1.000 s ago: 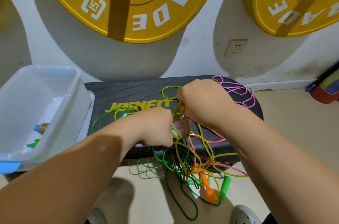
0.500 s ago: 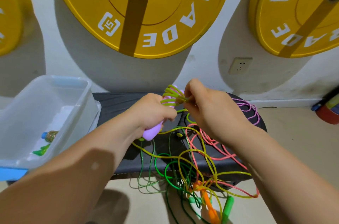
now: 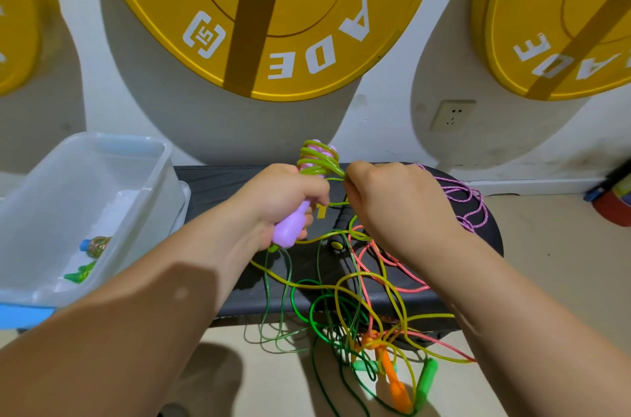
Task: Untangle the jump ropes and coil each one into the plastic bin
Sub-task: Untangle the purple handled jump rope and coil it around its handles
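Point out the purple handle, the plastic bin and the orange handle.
purple handle [image 3: 290, 229], head view, its lower end.
plastic bin [image 3: 112, 140], head view, far rim.
orange handle [image 3: 397, 392], head view, middle of its shaft.

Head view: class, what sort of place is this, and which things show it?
Probably a gym or fitness room: big yellow weight plates hang on the wall, a black aerobic step stands below them, and coloured jump ropes lie tangled across it.

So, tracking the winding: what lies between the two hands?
Head view: a short stretch of yellow-green rope, from the purple handle in the left hand to the right hand.
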